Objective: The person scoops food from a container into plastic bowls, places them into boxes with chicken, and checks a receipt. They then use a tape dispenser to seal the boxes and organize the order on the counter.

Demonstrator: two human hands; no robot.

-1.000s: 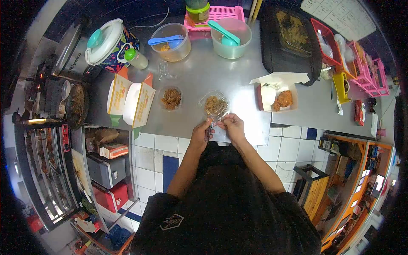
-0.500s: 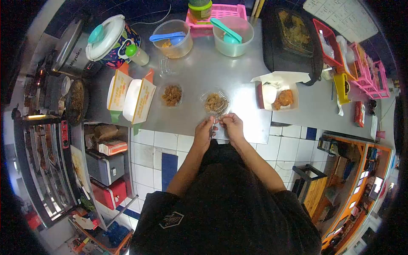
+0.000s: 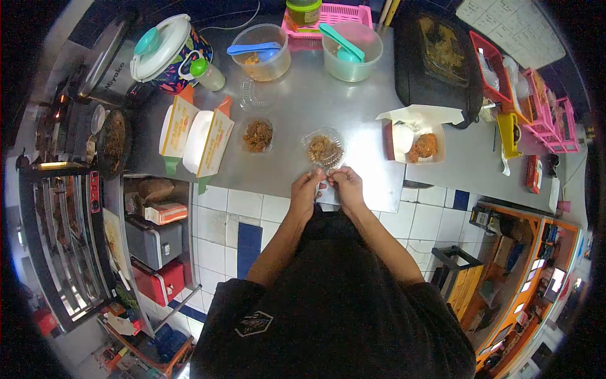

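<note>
My left hand (image 3: 307, 186) and my right hand (image 3: 346, 186) are close together at the front edge of the steel counter, both with closed fingers. A thin, pale or metallic item sticks out at my left fingers, too small to name. My right fingertips pinch at the near edge of a clear plastic cup (image 3: 341, 153) of brown, crumbly food; whether they grip the rim or something small is hidden. A second clear cup of darker brown food (image 3: 257, 136) stands to the left, with a clear lid (image 3: 254, 95) behind it.
Two paper food boxes (image 3: 205, 142) stand left. An open box (image 3: 413, 132) with rice and fried chicken sits right. Farther back are tubs with a blue spoon (image 3: 254, 48) and a teal spoon (image 3: 341, 42), a patterned rice pot (image 3: 173, 54), a green-capped bottle (image 3: 207, 74) and a black container (image 3: 435, 60).
The camera view has shifted slightly, so the counter items appear a little higher and to the right. My hands stay together at the near edge of the cup, with little visible change.
</note>
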